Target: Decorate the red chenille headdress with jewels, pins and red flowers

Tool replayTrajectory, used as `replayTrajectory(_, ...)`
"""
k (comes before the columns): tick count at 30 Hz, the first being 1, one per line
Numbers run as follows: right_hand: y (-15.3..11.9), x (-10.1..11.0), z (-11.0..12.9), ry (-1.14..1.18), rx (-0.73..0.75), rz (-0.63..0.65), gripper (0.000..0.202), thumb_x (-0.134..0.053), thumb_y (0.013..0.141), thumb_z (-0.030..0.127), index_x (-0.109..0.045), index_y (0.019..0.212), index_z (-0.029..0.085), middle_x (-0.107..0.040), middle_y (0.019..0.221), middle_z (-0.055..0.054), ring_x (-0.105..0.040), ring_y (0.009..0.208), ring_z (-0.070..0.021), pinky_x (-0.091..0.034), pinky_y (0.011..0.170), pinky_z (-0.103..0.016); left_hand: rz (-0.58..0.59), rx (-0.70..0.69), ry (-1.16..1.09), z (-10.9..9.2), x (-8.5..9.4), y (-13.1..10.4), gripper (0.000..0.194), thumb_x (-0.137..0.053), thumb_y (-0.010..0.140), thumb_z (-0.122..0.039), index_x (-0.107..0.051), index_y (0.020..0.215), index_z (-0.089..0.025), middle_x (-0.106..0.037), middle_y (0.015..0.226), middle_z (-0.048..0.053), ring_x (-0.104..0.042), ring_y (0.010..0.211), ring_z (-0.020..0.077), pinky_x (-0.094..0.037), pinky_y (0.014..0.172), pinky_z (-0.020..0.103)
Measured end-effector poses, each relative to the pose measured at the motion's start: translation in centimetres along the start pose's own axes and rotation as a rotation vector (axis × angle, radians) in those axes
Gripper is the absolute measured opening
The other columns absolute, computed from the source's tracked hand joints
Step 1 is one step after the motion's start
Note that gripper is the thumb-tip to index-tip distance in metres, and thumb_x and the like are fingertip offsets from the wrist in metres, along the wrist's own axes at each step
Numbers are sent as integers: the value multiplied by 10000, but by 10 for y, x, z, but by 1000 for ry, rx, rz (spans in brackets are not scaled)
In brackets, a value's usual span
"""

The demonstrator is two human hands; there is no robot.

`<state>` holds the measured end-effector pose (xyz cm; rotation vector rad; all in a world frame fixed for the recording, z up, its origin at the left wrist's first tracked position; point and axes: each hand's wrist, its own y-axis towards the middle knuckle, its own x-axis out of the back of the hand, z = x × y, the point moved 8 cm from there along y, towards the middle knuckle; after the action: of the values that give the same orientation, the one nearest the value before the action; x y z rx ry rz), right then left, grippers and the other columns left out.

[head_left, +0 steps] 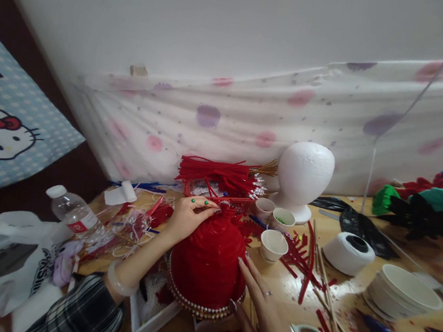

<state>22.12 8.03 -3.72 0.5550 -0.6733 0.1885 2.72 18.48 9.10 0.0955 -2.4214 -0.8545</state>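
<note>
Thumb and fingers of the left hand [190,218] lie close together at the peak of the red dome [214,261]; whether they pinch something, I cannot tell. The right hand [264,304] rests open against its side, probably steadying it. Between them, the dome sits beaded rim [205,311] downward over the surface [284,298]. Paper cups [273,247] stand just beside, presumably keeping parts handy; a foam head [304,175] stands behind.

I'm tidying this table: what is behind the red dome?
Behind the red dome, a bundle of red stems and part of a red tray show. Whatever sits behind the dome and left hand is covered.
</note>
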Motion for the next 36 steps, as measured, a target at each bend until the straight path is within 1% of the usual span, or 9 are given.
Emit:
replayTrajectory(6, 0, 0, 0, -6, 2, -3, 654, -405, 960, 152, -221, 1567, 310, -292, 1619, -76, -342, 1460, -229, -420, 1122, -405, 3, -3, -5, -4, 0, 2, 121, -675, 804, -154, -772, 778, -220, -803, 830, 24, -740, 786, 191, -581, 780, 304)
replayTrajectory(13, 1, 1, 2, -9, 12, 7, 657, -416, 955, 144, -231, 1567, 295, -299, 1616, -87, -338, 1460, -244, -408, 1132, -409, 2, 8, 4, -6, 3, 4, 133, -664, 805, -158, -777, 780, -225, -805, 826, 20, -743, 780, 193, -583, 793, 308)
replayTrajectory(19, 0, -1, 1, -11, 21, -7, 659, -408, 964, 149, -211, 1570, 315, -303, 1614, -85, -342, 1459, -246, -419, 1124, -422, -12, 10, 19, -6, 5, 4, 135, -669, 802, -154, -782, 783, -225, -807, 832, 28, -745, 779, 199, -583, 790, 317)
replayTrajectory(25, -1, 0, -1, -31, 34, -16, 687, -423, 953, 139, -197, 1568, 345, -302, 1617, -64, -357, 1452, -242, -410, 1129, -416, -28, -6, 39, -12, 6, 5, 143, -669, 788, -142, -781, 762, -227, -805, 800, 20, -743, 750, 194, -587, 759, 308)
replayTrajectory(28, -1, -2, -1, -34, 14, -8, 681, -417, 958, 143, -190, 1570, 338, -299, 1617, -71, -360, 1451, -239, -413, 1127, -421, -71, -11, 54, -16, 21, 7, 128, -673, 793, -167, -780, 759, -227, -802, 791, 17, -738, 745, 190, -586, 745, 299)
replayTrajectory(32, -1, -2, 1, -28, 18, -28, 622, -414, 965, 158, -267, 1554, 289, -332, 1601, -91, -367, 1447, -243, -426, 1122, -408, -171, -7, 92, -27, 62, 6, 129, -657, 822, -190, -781, 804, -217, -801, 836, 20, -734, 783, 186, -582, 789, 301)
replayTrajectory(34, -1, 10, 4, -27, 35, -93, 557, -426, 966, 162, -366, 1512, 256, -429, 1544, -111, -430, 1410, -243, -450, 1104, -389, -214, -15, 118, -42, 80, -1, 134, -656, 829, -182, -780, 804, -227, -798, 838, 5, -729, 789, 179, -576, 798, 292)
replayTrajectory(35, 0, 20, 7, -32, 44, -137, 508, -447, 965, 166, -435, 1466, 249, -513, 1475, -119, -501, 1355, -238, -480, 1074, -372, -223, -23, 131, -53, 85, -7, 138, -661, 827, -172, -781, 807, -239, -795, 831, -7, -726, 775, 173, -577, 774, 280)
replayTrajectory(36, 2, 33, 11, -38, 54, -190, 449, -478, 962, 175, -504, 1403, 251, -601, 1376, -119, -584, 1268, -230, -518, 1025, -350, -208, -48, 165, -66, 86, -13, 137, -677, 824, -172, -781, 804, -257, -788, 810, -23, -720, 750, 166, -578, 751, 271)
